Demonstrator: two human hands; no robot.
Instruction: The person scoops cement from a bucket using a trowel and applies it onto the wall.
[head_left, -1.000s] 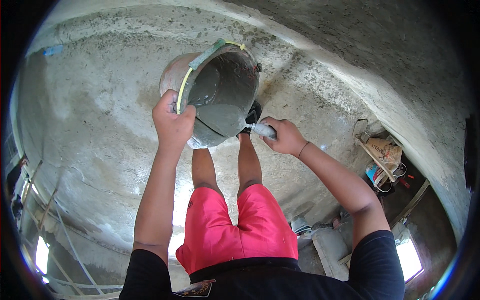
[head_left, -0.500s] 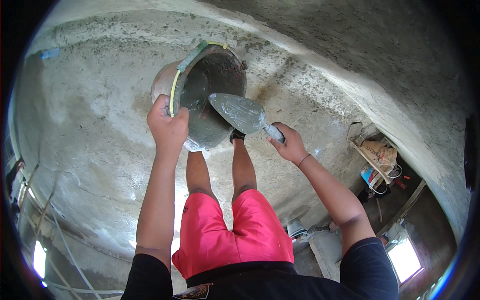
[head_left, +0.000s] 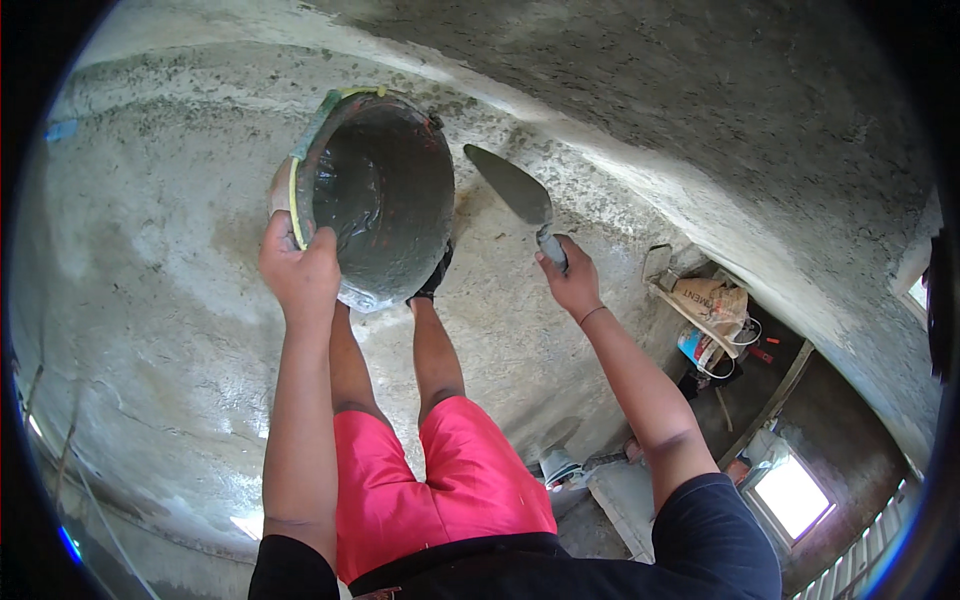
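While the left hand [head_left: 302, 272] curls shut at the half-past-seven edge of the bucket [head_left: 432, 195], its thumb beside the yellow end of the handle [head_left: 318, 126], the right hand [head_left: 574, 284] closes around the grip of the trowel [head_left: 512, 186]. The bucket sits at eleven o'clock of the view, tilted so that its round mouth faces the wearer; the trowel is apart from it at its three o'clock, the leaf-shaped blade aimed toward eleven. Grey paste smears the blade, and the wet mix [head_left: 345, 195] in the bucket glistens. Around them the floor [head_left: 170, 250] is rough, blotched concrete. The left fingertips are hidden behind the bucket, as are most of the right fingers behind the grip. A dark shoe [head_left: 435, 277] at the bucket's five o'clock is partly covered, and the mix's depth is hard to make out.
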